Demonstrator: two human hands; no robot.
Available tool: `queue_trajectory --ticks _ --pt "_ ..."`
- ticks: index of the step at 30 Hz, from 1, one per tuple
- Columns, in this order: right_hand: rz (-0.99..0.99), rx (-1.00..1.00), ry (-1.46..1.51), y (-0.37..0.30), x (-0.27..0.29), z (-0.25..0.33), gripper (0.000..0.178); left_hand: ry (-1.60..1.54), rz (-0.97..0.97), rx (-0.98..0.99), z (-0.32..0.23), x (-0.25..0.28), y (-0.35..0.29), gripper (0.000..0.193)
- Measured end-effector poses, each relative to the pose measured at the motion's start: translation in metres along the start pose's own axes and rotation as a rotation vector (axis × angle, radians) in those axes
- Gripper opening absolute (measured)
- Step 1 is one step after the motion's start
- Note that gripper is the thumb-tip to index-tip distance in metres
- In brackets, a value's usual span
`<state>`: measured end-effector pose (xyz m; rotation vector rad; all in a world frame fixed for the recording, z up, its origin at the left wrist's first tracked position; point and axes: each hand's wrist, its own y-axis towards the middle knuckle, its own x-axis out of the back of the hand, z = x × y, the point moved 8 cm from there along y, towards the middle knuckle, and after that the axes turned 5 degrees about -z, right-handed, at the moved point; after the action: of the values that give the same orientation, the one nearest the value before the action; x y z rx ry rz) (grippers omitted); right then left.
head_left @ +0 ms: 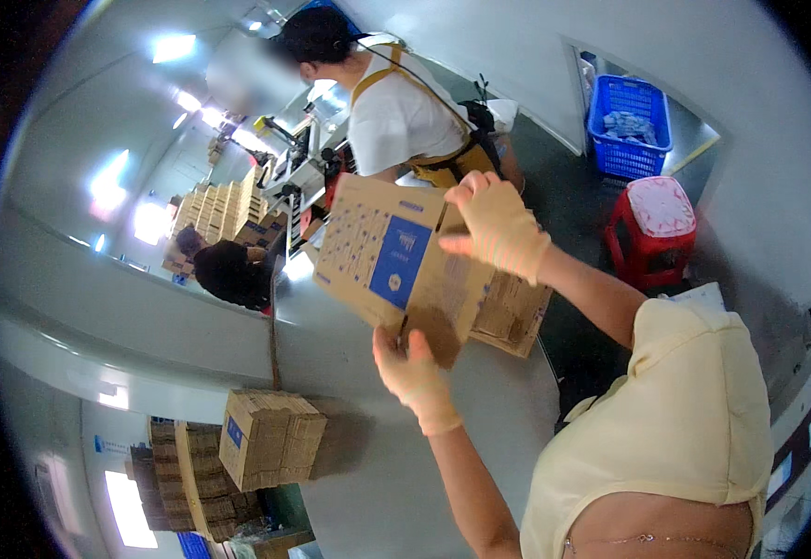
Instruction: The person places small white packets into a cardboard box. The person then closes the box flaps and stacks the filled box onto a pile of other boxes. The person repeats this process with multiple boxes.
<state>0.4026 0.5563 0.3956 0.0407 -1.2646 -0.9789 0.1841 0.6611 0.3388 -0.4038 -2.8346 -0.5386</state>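
A brown cardboard carton (pixel 354 244) with a blue printed panel is held over the grey table, its flaps partly spread. My left hand (pixel 415 384), in a pale fingerless glove, grips its lower edge with the thumb on the near face. At the upper right edge, my right hand (pixel 499 228), gloved alike, grips the carton with fingers over the edge and thumb across its face. Under and beside the carton, a stack of flat cardboard (pixel 514 315) rests on the table, partly hidden.
The grey table (pixel 378 503) bears a bundle of folded cartons (pixel 275 438) at left. A co-worker (pixel 410 112) sits just beyond the carton; another person (pixel 233 272) is farther left. At right stand a red stool (pixel 652 233) and a blue basket (pixel 631 154). More cartons (pixel 224 210) are stacked behind.
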Motion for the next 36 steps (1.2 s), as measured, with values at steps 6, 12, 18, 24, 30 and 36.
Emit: queue_trajectory --ticks 6,12,18,24,30,36 --pt "-0.169 0.382 0.244 -0.051 0.012 0.102 0.059 -0.811 -0.132 0.348 0.066 0.073 -0.039 0.061" --pt "0.464 0.573 1.154 -0.155 -0.037 0.222 0.075 -0.757 -0.375 0.551 0.2 0.151 -0.175 0.075" --pt "0.702 1.307 0.963 -0.306 -0.114 0.264 0.046 0.338 -0.454 0.754 0.218 0.145 -0.336 0.059" --pt "0.988 1.794 0.995 -0.415 -0.195 0.191 0.032 0.718 -1.056 0.657 0.158 0.223 -0.427 0.04" --pt "1.057 1.396 1.273 -0.387 -0.182 0.198 0.028 1.429 -0.324 0.698 0.167 0.207 -0.37 0.018" --pt "0.724 1.441 0.981 -0.397 -0.19 0.208 0.039 1.491 -0.298 0.172 0.162 0.169 -0.344 0.033"
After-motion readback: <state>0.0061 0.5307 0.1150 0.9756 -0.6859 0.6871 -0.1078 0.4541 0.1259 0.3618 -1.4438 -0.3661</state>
